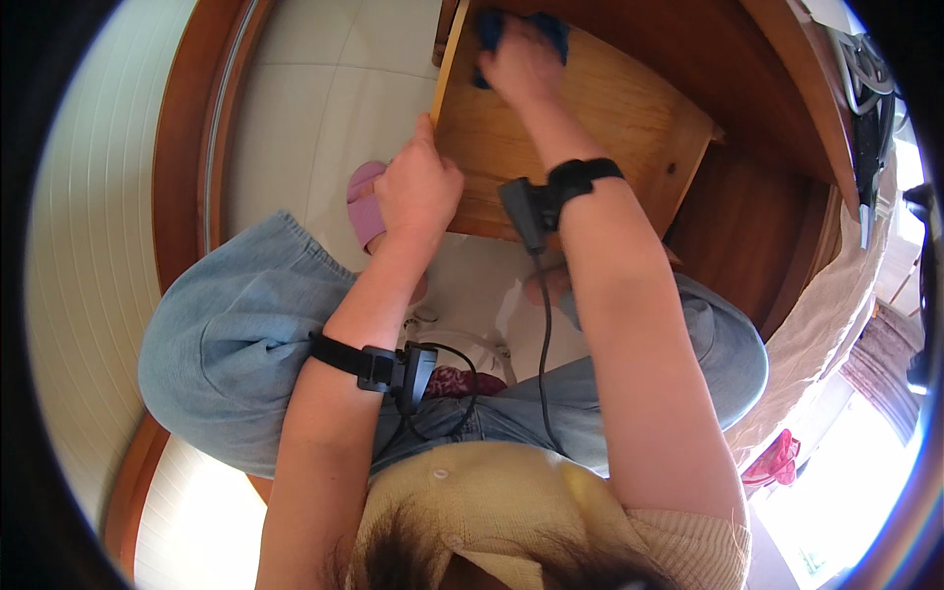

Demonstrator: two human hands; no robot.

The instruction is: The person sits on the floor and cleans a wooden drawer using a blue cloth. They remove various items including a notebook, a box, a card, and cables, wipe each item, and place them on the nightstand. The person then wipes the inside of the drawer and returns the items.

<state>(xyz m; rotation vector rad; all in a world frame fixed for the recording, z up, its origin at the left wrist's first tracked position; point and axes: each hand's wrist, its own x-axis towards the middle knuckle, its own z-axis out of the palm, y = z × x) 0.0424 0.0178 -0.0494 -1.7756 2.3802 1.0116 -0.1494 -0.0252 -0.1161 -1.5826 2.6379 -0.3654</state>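
A pulled-out wooden drawer [612, 110] lies before me, its pale bare-wood bottom facing up at me. At the drawer's far left corner my right hand [523, 63] presses on a dark blue cloth [557, 33]; the hand is slightly blurred, and part of the cloth is hidden under it. My left hand [422, 184] rests at the near left corner of the drawer, its index finger stretched along the side panel's edge and the other fingers curled. Whether those fingers grip the panel is hidden from above.
Brown wooden furniture [759, 221] stands right of and behind the drawer. My foot in a pink slipper [366, 210] is on the tiled floor [295, 125] left of the drawer. A wooden door track [193, 147] runs farther left. Cables [866, 70] hang at the upper right.
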